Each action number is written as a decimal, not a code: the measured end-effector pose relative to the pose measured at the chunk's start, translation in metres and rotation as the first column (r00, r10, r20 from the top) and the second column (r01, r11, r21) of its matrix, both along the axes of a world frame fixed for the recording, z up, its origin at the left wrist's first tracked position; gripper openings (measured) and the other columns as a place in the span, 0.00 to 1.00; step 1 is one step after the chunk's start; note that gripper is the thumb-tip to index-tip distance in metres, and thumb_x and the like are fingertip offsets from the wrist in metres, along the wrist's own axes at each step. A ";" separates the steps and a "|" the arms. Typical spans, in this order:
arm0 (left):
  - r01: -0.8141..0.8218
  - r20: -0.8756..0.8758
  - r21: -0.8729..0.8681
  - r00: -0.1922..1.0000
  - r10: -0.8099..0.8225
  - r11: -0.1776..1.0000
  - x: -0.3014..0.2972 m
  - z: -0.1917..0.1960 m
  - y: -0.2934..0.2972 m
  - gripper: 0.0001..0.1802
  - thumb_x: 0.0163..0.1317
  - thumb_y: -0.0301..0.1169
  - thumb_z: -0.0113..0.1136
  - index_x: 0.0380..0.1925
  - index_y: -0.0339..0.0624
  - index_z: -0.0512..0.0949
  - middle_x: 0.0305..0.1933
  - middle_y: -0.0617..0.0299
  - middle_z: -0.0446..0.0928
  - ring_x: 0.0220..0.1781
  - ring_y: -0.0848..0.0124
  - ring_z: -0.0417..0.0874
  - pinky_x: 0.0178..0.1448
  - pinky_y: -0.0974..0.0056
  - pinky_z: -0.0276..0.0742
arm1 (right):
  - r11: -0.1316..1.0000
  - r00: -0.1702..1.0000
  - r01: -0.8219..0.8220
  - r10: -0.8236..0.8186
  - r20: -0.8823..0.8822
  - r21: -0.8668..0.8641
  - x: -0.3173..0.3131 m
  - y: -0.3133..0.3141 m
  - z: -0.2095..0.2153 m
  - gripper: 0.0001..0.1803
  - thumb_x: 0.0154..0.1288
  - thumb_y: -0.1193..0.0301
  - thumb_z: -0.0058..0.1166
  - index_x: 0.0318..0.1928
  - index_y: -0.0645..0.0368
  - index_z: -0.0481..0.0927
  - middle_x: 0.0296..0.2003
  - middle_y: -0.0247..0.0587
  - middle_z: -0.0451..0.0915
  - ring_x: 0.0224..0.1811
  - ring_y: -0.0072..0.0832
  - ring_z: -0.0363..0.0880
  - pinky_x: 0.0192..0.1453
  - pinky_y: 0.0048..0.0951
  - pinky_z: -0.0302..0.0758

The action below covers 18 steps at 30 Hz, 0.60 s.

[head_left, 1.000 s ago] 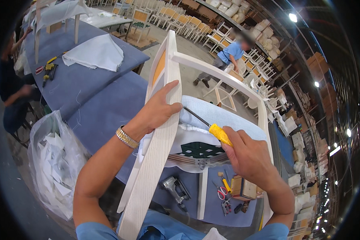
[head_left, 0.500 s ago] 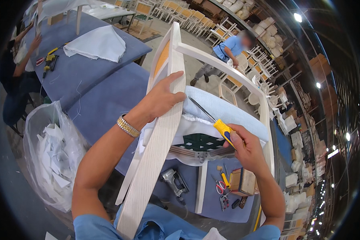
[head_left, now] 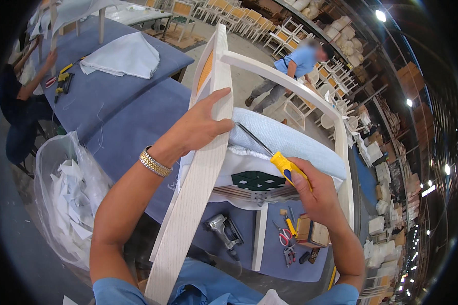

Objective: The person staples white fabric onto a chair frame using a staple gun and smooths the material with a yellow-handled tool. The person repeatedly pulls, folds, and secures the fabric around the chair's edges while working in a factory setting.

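Observation:
A white wooden chair frame (head_left: pixel 196 188) lies tipped on the blue padded table (head_left: pixel 132 122), its seat covered in light blue fabric (head_left: pixel 290 142). My left hand (head_left: pixel 201 124) grips the near wooden leg of the frame from the side. My right hand (head_left: pixel 315 190) is shut on a yellow-handled screwdriver (head_left: pixel 282 163). The metal shaft points up and left, its tip at the edge of the fabric beside the wooden leg. White lining and dark green webbing (head_left: pixel 257 180) show under the seat.
A pneumatic stapler (head_left: pixel 224 231), red pliers (head_left: pixel 285 239) and a small box (head_left: pixel 310 231) lie on the table below the chair. A clear bag of white scraps (head_left: pixel 66 198) hangs at the left. Folded white cloth (head_left: pixel 119 56) lies farther back. A person sits far left; another crouches among stacked chairs behind.
The chair frame and both hands sit slightly higher and closer in view. The screwdriver has stayed at the fabric edge, its tip moving a little along the leg.

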<state>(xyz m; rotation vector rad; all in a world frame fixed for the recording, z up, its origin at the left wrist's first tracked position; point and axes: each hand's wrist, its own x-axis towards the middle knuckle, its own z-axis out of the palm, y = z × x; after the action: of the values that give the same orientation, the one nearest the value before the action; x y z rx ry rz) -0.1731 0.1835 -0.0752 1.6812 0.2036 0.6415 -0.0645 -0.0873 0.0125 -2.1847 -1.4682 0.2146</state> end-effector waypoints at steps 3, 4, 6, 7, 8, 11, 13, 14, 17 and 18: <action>-0.014 -0.013 0.013 1.000 0.015 1.000 0.002 0.000 -0.001 0.41 0.60 0.31 0.63 0.74 0.39 0.62 0.70 0.43 0.70 0.66 0.61 0.74 0.69 0.64 0.68 | 0.996 0.919 -0.073 0.047 0.392 0.050 -0.006 0.002 -0.004 0.17 0.79 0.66 0.46 0.60 0.61 0.76 0.39 0.52 0.83 0.39 0.41 0.85 0.44 0.34 0.78; -0.018 -0.018 0.019 1.000 0.018 1.000 0.002 0.001 -0.002 0.40 0.60 0.31 0.63 0.74 0.39 0.63 0.70 0.44 0.70 0.66 0.61 0.74 0.69 0.64 0.68 | 0.998 0.920 -0.047 0.029 0.391 0.038 -0.008 0.001 -0.004 0.17 0.79 0.66 0.47 0.59 0.61 0.77 0.38 0.51 0.83 0.38 0.40 0.85 0.43 0.35 0.78; -0.016 -0.011 -0.006 1.000 0.016 1.000 0.000 0.003 -0.002 0.40 0.60 0.30 0.63 0.73 0.39 0.63 0.69 0.45 0.71 0.65 0.62 0.74 0.69 0.64 0.67 | 1.000 0.921 0.001 -0.010 0.389 0.022 -0.009 0.004 -0.004 0.17 0.79 0.65 0.47 0.58 0.61 0.77 0.36 0.50 0.83 0.34 0.38 0.84 0.40 0.36 0.77; 0.000 0.000 -0.041 1.000 0.000 0.999 -0.002 0.003 -0.003 0.40 0.60 0.30 0.63 0.73 0.39 0.64 0.68 0.46 0.71 0.65 0.62 0.74 0.70 0.64 0.67 | 0.996 0.980 0.076 -0.066 0.188 -0.047 -0.007 0.005 -0.003 0.16 0.79 0.64 0.47 0.58 0.61 0.77 0.36 0.49 0.83 0.34 0.38 0.84 0.39 0.36 0.77; 0.017 0.010 -0.076 1.000 -0.017 0.997 -0.003 0.005 -0.004 0.40 0.60 0.30 0.63 0.73 0.39 0.64 0.68 0.47 0.71 0.65 0.62 0.74 0.70 0.64 0.67 | 0.984 0.991 0.132 -0.135 -0.021 -0.124 -0.002 0.009 0.000 0.16 0.79 0.64 0.47 0.57 0.61 0.77 0.36 0.49 0.83 0.33 0.37 0.84 0.39 0.36 0.76; -0.005 -0.068 -0.060 0.998 0.001 0.998 -0.004 0.012 -0.007 0.40 0.59 0.29 0.63 0.73 0.40 0.64 0.67 0.48 0.72 0.64 0.63 0.74 0.70 0.64 0.67 | 0.978 0.949 0.151 -0.185 -0.256 -0.147 -0.001 0.011 0.003 0.16 0.76 0.60 0.53 0.53 0.59 0.76 0.37 0.48 0.83 0.32 0.36 0.84 0.38 0.37 0.76; -0.010 -0.068 -0.052 0.998 0.006 0.999 -0.002 0.008 -0.008 0.40 0.58 0.29 0.63 0.73 0.42 0.65 0.68 0.47 0.70 0.65 0.63 0.73 0.71 0.64 0.66 | 0.992 0.992 0.114 -0.116 -0.041 -0.057 -0.013 0.010 0.007 0.17 0.74 0.59 0.56 0.51 0.59 0.74 0.37 0.49 0.83 0.32 0.38 0.83 0.37 0.38 0.76; -0.013 -0.067 -0.050 0.998 0.010 0.999 0.001 0.006 -0.007 0.40 0.58 0.29 0.63 0.73 0.42 0.65 0.69 0.47 0.70 0.66 0.62 0.73 0.71 0.63 0.65 | 0.996 0.986 -0.035 0.021 0.165 0.082 -0.002 0.007 -0.002 0.19 0.70 0.59 0.60 0.49 0.59 0.73 0.37 0.50 0.82 0.32 0.44 0.82 0.37 0.42 0.77; -0.176 0.064 0.191 0.984 0.167 0.966 0.006 -0.007 -0.002 0.40 0.58 0.32 0.64 0.73 0.45 0.65 0.74 0.41 0.63 0.73 0.56 0.68 0.75 0.60 0.61 | 0.997 0.898 -0.052 0.022 0.440 0.057 0.001 0.011 0.004 0.18 0.71 0.59 0.59 0.50 0.59 0.73 0.38 0.50 0.82 0.32 0.50 0.81 0.38 0.44 0.77; -0.209 0.075 0.256 0.978 0.196 0.944 0.005 -0.006 -0.003 0.39 0.58 0.33 0.64 0.72 0.45 0.66 0.75 0.39 0.61 0.75 0.54 0.65 0.76 0.58 0.59 | 0.999 0.901 -0.027 0.012 0.434 0.030 0.002 0.012 0.003 0.18 0.72 0.59 0.58 0.50 0.60 0.74 0.37 0.50 0.81 0.32 0.48 0.81 0.38 0.43 0.77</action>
<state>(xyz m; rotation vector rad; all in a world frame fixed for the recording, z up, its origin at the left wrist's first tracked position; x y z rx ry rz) -0.1685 0.1803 -0.0810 1.9123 0.2689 0.8947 -0.0628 -0.0748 0.0156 -2.2857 -1.7082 -0.3151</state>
